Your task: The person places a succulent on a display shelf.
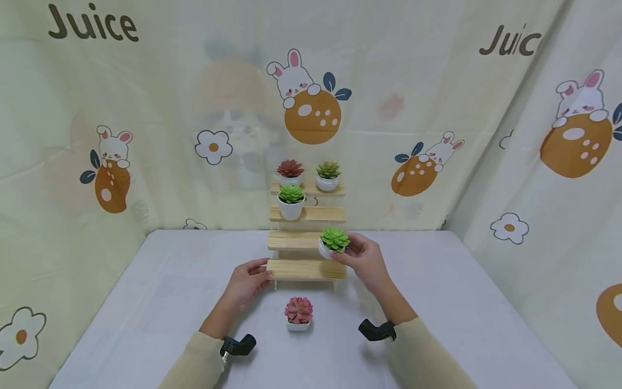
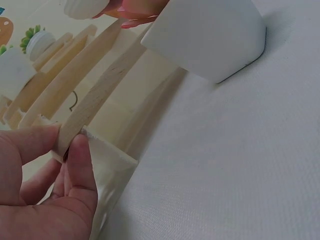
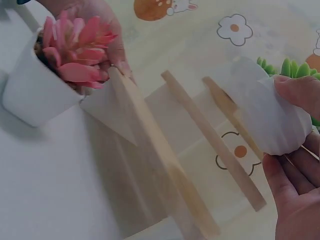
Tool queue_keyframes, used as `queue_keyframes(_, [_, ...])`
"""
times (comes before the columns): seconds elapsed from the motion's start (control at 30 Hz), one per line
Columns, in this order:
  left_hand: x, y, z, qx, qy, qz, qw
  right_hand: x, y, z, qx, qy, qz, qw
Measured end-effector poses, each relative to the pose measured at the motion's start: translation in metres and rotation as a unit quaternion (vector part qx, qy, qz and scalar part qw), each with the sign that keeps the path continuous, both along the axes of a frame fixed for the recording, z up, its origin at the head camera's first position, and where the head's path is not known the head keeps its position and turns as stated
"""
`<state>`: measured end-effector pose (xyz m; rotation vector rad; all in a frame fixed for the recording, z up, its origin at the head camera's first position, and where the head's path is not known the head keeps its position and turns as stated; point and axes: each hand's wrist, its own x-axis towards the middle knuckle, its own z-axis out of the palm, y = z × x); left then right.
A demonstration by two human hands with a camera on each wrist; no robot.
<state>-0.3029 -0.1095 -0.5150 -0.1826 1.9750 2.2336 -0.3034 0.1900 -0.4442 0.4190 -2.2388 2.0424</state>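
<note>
My left hand (image 1: 249,282) pinches the left end of the lowest step of a wooden tiered stand (image 1: 306,270); the left wrist view shows thumb and fingertips on the board (image 2: 95,95). With my right hand (image 1: 365,260) I grip a green succulent in a white pot (image 1: 334,241) by the pot, at the right end of the second step from the bottom. In the right wrist view its ribbed white pot (image 3: 280,120) sits between thumb and fingers. Whether the pot touches the step I cannot tell. A pink succulent in a square white pot (image 1: 298,313) stands on the table before the stand.
On the top step stand a dark red succulent (image 1: 290,169) at left and a green succulent (image 1: 328,176) at right. Another green succulent (image 1: 291,202) occupies the left of the step below. A printed curtain (image 1: 389,119) hangs behind the white table (image 1: 160,286).
</note>
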Motion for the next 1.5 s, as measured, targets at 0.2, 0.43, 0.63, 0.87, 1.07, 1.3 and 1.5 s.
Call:
queue_keyframes(0.2, [-0.001,-0.001,0.000,-0.001,-0.007,0.004,1.0000,-0.013,-0.002,0.011,0.006,0.008,-0.008,1.000])
queue_keyframes(0.43, [-0.002,-0.001,-0.002,0.006,-0.004,0.003,1.0000,-0.031,-0.001,0.021,0.012,0.017,-0.005,1.000])
queue_keyframes(0.63, [0.002,0.000,0.005,0.004,-0.003,0.002,1.0000,-0.047,-0.002,0.028,0.036,0.016,-0.011,0.999])
queue_keyframes(0.87, [0.003,-0.001,0.005,0.001,-0.005,0.002,1.0000,-0.058,-0.004,0.034,0.057,0.019,-0.009,0.998])
queue_keyframes(1.07, [0.003,0.000,0.005,0.001,-0.004,0.001,1.0000,-0.065,-0.006,0.038,0.085,0.015,-0.016,0.996])
queue_keyframes(1.3, [0.003,0.000,0.005,0.001,-0.001,0.000,1.0000,-0.073,-0.008,0.039,0.072,0.026,-0.020,0.997])
queue_keyframes(1.5, [0.003,0.000,0.005,0.006,0.000,0.000,1.0000,-0.080,-0.009,0.040,0.074,0.038,-0.021,0.996])
